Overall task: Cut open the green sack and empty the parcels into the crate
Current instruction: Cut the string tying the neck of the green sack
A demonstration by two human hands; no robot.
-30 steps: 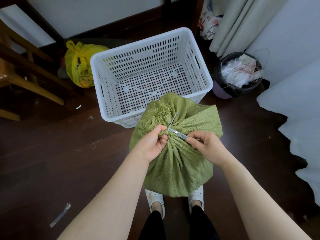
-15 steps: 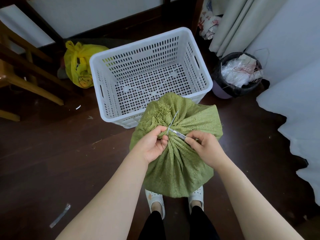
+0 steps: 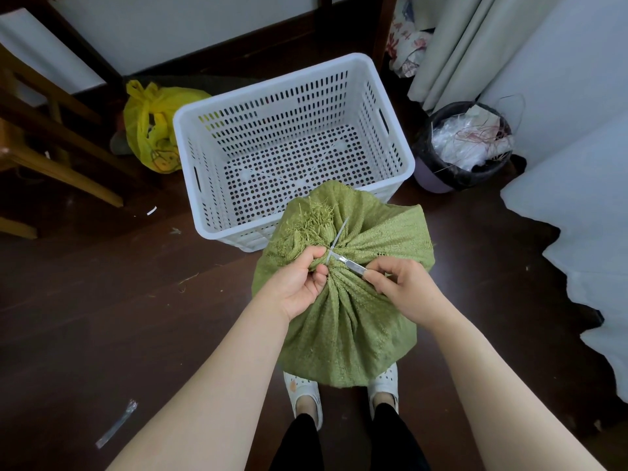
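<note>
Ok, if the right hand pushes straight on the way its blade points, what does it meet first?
Probably the white cable tie round the green sack, at the right hand's knife tip; the left hand's fingers lie just beyond.

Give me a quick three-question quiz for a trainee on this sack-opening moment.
1. True or false: the white crate already holds parcels.
2. The right hand holds: A a small blade, B a tape roll, C a parcel?
3. What does the left hand grip?
Key: 1 false, the white crate is empty. 2 A. 3 The gathered neck of the green sack.
</note>
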